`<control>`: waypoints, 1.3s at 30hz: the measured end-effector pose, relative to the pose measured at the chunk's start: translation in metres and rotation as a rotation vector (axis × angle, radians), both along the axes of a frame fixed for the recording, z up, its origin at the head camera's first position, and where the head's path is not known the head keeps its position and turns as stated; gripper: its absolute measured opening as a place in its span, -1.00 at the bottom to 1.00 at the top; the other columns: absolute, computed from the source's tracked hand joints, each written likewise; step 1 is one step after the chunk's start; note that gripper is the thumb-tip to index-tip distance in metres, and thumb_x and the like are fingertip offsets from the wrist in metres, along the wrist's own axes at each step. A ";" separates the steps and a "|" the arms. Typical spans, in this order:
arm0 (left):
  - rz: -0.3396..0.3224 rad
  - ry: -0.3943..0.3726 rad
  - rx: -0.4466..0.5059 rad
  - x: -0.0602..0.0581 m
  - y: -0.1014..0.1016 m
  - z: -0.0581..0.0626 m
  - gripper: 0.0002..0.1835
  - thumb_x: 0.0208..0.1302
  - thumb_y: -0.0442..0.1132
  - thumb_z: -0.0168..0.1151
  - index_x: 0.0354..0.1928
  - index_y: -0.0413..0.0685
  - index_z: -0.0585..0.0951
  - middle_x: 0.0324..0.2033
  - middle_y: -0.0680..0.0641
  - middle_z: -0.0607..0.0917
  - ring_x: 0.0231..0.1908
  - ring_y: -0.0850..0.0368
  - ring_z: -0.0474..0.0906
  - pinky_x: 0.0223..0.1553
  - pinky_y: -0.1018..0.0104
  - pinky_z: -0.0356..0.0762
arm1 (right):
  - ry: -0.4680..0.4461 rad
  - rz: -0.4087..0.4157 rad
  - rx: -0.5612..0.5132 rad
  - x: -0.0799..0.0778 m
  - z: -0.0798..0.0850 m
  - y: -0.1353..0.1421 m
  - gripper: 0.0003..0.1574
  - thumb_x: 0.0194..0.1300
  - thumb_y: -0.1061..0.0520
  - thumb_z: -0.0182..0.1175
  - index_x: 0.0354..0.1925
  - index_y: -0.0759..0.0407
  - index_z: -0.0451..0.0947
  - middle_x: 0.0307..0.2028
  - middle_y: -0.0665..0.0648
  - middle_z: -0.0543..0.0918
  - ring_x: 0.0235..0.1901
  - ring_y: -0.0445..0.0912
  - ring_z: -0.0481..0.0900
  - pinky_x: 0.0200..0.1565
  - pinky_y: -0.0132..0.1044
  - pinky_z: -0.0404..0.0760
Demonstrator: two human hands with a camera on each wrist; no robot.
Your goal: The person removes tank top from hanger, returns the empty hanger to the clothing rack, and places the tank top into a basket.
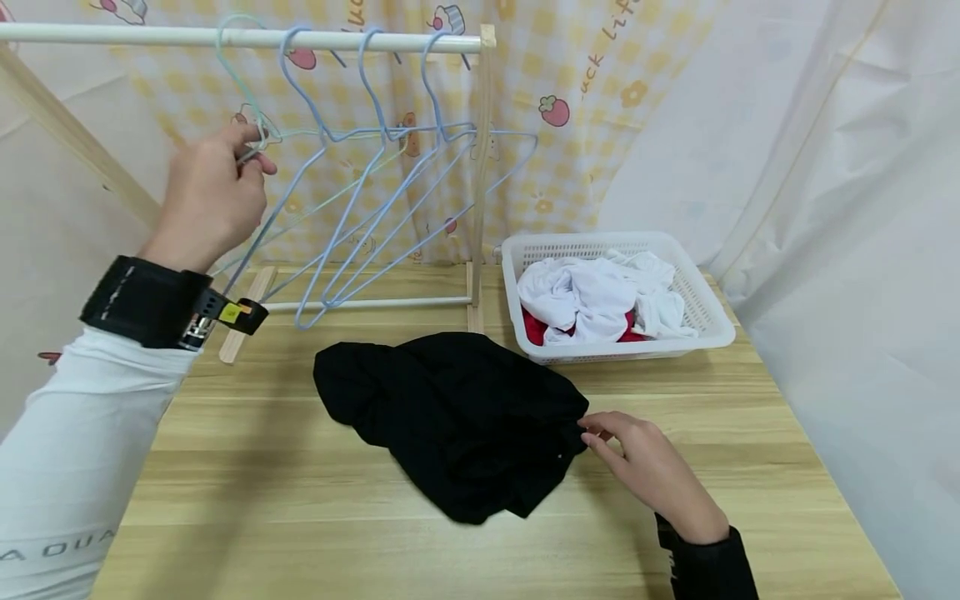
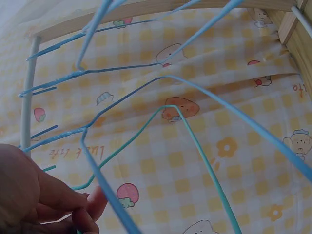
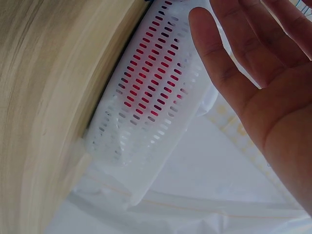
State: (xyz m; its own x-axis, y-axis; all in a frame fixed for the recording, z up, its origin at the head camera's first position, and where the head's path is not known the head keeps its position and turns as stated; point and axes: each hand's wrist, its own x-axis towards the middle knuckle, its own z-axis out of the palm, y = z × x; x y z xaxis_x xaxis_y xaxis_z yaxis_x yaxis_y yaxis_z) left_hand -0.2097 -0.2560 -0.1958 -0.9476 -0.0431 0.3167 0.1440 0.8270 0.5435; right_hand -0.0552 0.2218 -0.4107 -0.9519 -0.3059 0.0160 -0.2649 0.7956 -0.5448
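Observation:
With thumb and fingers, my left hand (image 1: 213, 187) pinches a mint-green wire hanger (image 1: 240, 79) at its neck; the hook is still over the white rail (image 1: 150, 35). Several blue hangers (image 1: 372, 92) hang to the right of it. In the left wrist view, the fingers of my left hand (image 2: 48, 195) close around the green hanger (image 2: 202, 151) at lower left. A crumpled black garment (image 1: 450, 417) lies on the table. My right hand (image 1: 648, 467) is at the garment's right edge, fingers loosely extended; whether they touch it I cannot tell. The right wrist view shows that hand (image 3: 265, 83) with nothing in it.
A white perforated basket (image 1: 705, 321) holds white clothes (image 1: 577, 292) and a red piece (image 1: 534, 327) at the back right. The rack's wooden upright (image 1: 481, 183) stands left of it. Behind hangs a yellow checked curtain (image 1: 555, 183). The wooden table (image 1: 337, 550) spreads beneath everything.

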 end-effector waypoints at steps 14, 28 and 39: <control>-0.013 0.034 -0.024 0.026 0.010 0.004 -0.36 0.63 -0.20 -0.14 0.65 -0.27 0.26 0.56 -0.36 0.40 0.51 -0.47 0.31 0.51 -0.34 0.23 | 0.011 0.001 -0.010 -0.002 0.002 0.000 -0.76 0.59 0.11 0.29 0.10 0.09 0.77 0.07 0.03 0.82 -0.02 -0.15 0.76 -0.05 -0.05 0.78; -0.188 0.526 -0.026 0.132 0.058 -0.042 -0.50 0.55 -0.24 0.12 0.44 -0.26 0.56 0.25 -0.36 0.70 0.11 -0.32 0.60 0.15 0.24 0.50 | 0.098 0.054 -0.089 -0.012 -0.008 -0.033 -0.62 0.55 0.14 0.33 0.27 0.10 0.65 0.10 0.05 0.72 -0.03 -0.16 0.69 -0.03 -0.18 0.74; -0.210 0.393 0.257 0.172 0.088 -0.151 -0.41 0.37 -0.42 0.33 0.44 -0.20 0.57 0.31 -0.26 0.67 0.14 -0.17 0.60 0.31 0.66 0.35 | 0.211 0.095 -0.114 -0.021 -0.020 -0.059 -0.32 0.48 0.11 0.41 0.47 0.12 0.49 0.46 0.18 0.48 0.44 0.11 0.49 0.42 0.11 0.56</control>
